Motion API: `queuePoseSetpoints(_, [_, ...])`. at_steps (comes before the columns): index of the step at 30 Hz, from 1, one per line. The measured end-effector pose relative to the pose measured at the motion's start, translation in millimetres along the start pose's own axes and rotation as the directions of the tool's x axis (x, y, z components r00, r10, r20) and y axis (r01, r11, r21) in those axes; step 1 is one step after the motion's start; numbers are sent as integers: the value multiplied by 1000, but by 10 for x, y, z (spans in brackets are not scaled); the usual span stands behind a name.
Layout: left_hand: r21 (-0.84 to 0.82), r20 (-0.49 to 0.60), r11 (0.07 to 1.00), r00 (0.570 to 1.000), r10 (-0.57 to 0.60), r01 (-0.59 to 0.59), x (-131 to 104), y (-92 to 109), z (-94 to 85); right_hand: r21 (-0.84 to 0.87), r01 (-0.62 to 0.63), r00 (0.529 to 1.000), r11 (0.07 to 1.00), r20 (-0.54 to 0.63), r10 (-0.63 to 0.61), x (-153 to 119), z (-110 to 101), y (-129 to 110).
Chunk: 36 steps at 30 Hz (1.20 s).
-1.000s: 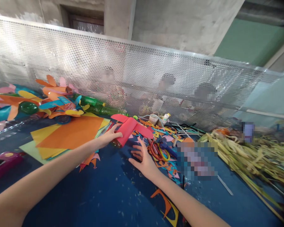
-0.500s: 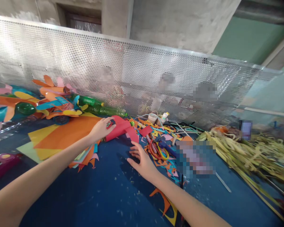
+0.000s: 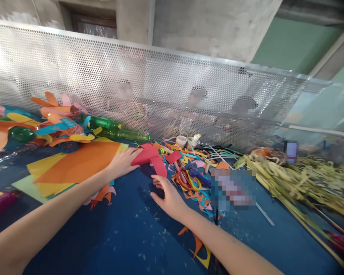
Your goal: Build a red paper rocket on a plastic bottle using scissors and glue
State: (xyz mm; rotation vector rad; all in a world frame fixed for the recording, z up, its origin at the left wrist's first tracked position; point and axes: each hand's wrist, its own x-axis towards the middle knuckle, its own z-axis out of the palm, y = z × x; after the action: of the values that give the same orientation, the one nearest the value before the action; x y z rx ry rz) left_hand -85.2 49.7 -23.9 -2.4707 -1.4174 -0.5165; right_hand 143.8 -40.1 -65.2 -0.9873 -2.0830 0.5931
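My left hand (image 3: pixel 123 163) is closed round the near end of a red paper-wrapped bottle (image 3: pixel 146 153), which lies on the blue table (image 3: pixel 117 236). Its green cap points right, and a red paper strip hangs from it toward my right hand (image 3: pixel 169 196). That hand hovers over the table with fingers apart and holds nothing. Just right of it are scissors (image 3: pixel 186 179) with red and yellow handles, among paper scraps. Orange and yellow paper sheets (image 3: pixel 77 162) lie beside my left wrist.
Bottles with paper petals (image 3: pixel 65 126) stand at the far left. Pale cups (image 3: pixel 181 141) sit before a perforated metal panel (image 3: pixel 166 88), people blurred in it. Dry leaf strips (image 3: pixel 292 179) cover the right side. A magenta object (image 3: pixel 1 202) lies at the left edge.
My left hand has come down onto the end of the red-wrapped bottle and closed round it. My right hand stays open. The whole view has shifted slightly.
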Motion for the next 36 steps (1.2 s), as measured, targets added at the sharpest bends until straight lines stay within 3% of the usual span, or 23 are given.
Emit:
queuePoseSetpoints(4, [85,-15,994,997,70,-68,-11,-4,44,-15,15,1000,1000,2,-15,0,-5,2])
queuePoseSetpoints(13, [133,-40,987,995,95,-89,0,-43,131,-87,59,998,994,32,-57,-22,-41,-96])
queuePoseSetpoints(25, [157,-54,982,992,115,-105,62,-53,68,-156,119,993,981,31,-116,-38,-51,-88])
queuePoseSetpoints(29, [86,-177,993,979,98,-84,100,91,-32,-162,149,989,975,35,-146,-44,-56,-90])
queuePoseSetpoints(32, [-19,-241,992,964,113,-121,189,320,-120,-167,175,984,970,47,-170,-50,-59,-94])
queuePoseSetpoints(36, [-131,-124,923,929,348,-363,343,739,-163,-170,210,977,963,63,-202,-53,-72,-118])
